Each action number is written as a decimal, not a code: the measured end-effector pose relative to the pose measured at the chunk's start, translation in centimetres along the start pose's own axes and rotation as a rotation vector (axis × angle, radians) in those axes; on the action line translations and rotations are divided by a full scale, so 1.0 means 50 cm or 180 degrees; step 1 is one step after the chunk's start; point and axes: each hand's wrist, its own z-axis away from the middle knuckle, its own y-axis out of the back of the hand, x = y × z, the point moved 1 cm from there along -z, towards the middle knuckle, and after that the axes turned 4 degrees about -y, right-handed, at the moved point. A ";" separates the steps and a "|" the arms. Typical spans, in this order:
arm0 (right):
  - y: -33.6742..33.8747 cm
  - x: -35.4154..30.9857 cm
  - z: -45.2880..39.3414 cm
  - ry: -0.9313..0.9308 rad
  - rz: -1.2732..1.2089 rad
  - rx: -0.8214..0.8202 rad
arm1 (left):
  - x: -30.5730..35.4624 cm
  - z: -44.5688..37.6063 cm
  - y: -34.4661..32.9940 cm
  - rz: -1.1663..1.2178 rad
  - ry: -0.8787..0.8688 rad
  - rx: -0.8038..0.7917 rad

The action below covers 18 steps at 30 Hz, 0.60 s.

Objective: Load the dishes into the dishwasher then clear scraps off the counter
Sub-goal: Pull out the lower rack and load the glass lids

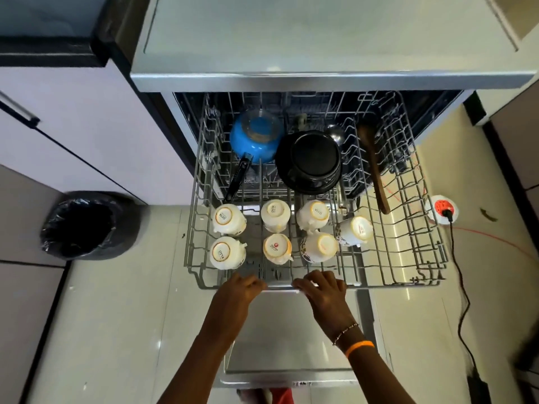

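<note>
The dishwasher's upper wire rack (425, 258) is pulled out over the open door (291, 339). Several white cups (275, 214) stand upside down in its front rows. Behind them sit an upturned blue saucepan (256, 139) with a black handle, a black bowl (309, 163), a metal ladle (335, 134) and a wooden spoon (374, 167). My left hand (242, 290) and my right hand (323, 290) both rest on the rack's front rail, fingers curled over it, side by side.
A bin (87, 225) lined with a black bag stands on the floor at the left. A red and white socket (442, 209) with a black cable lies on the floor at the right. The counter top (320, 33) runs above the dishwasher.
</note>
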 end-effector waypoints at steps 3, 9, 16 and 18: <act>-0.005 0.024 -0.039 0.0077 0.0050 0.0155 | -0.012 -0.038 -0.002 -0.0083 -0.0061 0.0214; -0.017 0.045 -0.132 0.0205 0.0135 0.0515 | -0.054 -0.100 -0.027 -0.0159 0.0034 0.0704; -0.044 0.080 -0.228 0.0429 0.0051 0.0973 | -0.080 -0.140 -0.114 -0.0888 0.0389 0.0874; -0.047 0.091 -0.257 0.0524 0.0074 0.1071 | -0.094 -0.154 -0.144 -0.1012 0.0248 0.0648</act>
